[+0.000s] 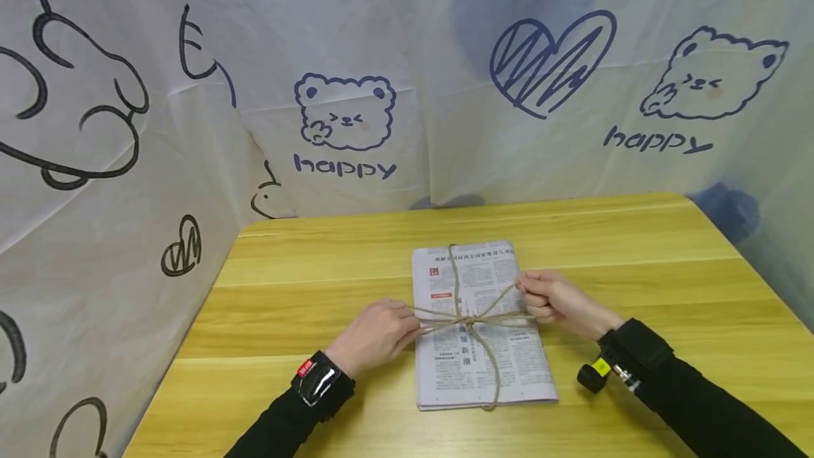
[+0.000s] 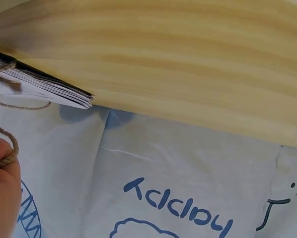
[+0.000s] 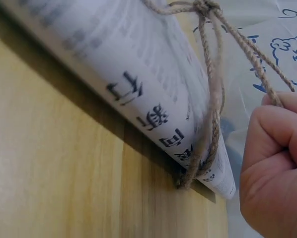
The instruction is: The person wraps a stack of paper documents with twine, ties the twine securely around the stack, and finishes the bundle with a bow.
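A folded stack of newspapers (image 1: 445, 370) lies on the wooden table in the head view. Brown twine (image 1: 494, 366) crosses it lengthwise and sideways, meeting in a knot near the middle. At the left edge, my left hand (image 1: 381, 327) pinches a strand; in the left wrist view the twine (image 2: 13, 144) bends round a fingertip. My right hand (image 1: 552, 299), beside the right edge, grips another strand that runs taut up from the knot. The right wrist view has this hand (image 3: 277, 158) with fingers curled on the twine (image 3: 258, 69), and more strands wrapped round the papers' edge (image 3: 153, 119).
The wooden table (image 1: 305, 260) extends around the stack. White cloth (image 1: 445, 154) with drawn bears, hearts and lettering hangs behind it and along the sides. A small black device with a yellow label (image 1: 594, 373) is attached at my right wrist.
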### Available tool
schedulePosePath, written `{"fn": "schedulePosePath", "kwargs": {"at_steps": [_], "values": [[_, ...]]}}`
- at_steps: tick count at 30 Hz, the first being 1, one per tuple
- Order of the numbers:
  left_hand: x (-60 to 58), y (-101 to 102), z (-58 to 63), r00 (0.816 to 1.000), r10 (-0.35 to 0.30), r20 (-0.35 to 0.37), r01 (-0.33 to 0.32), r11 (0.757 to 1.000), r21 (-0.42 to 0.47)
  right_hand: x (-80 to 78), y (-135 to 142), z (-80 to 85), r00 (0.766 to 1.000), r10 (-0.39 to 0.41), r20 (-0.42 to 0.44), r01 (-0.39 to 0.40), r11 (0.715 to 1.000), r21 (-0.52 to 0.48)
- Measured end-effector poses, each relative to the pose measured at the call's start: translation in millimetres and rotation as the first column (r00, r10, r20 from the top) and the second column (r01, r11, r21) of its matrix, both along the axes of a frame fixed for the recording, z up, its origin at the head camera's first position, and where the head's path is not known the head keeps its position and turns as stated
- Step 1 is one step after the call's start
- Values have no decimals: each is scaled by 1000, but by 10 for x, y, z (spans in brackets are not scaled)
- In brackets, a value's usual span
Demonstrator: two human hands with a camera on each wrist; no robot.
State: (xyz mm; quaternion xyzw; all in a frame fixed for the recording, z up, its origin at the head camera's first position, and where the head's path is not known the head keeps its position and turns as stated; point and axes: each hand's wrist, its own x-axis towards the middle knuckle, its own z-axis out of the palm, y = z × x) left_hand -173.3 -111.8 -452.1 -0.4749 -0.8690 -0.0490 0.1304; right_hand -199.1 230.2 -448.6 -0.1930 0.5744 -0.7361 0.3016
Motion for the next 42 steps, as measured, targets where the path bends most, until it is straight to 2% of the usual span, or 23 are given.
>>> {"fn": "schedulePosePath", "kwargs": {"at_steps": [15,24,29,36,40,42], "values": [[-71,-56,-41,994,-51,97,52,999,-5,70,-6,-9,997,-62,38,55,984,171],[-84,-81,-82,991,-65,114,63,998,27,64,17,-44,997,-65,50,55,982,183],[-117,-104,-60,992,-44,120,40,999,37,46,38,-39,995,-90,31,82,977,199],[-237,-205,154,1000,13,-21,-12,997,78,1,15,62,979,-166,-118,187,962,201],[-264,-226,233,1000,28,13,-29,992,120,18,12,117,955,-186,-232,247,931,268],[-258,-272,257,998,58,32,-62,985,163,27,30,128,920,-217,-327,321,896,307]]}}
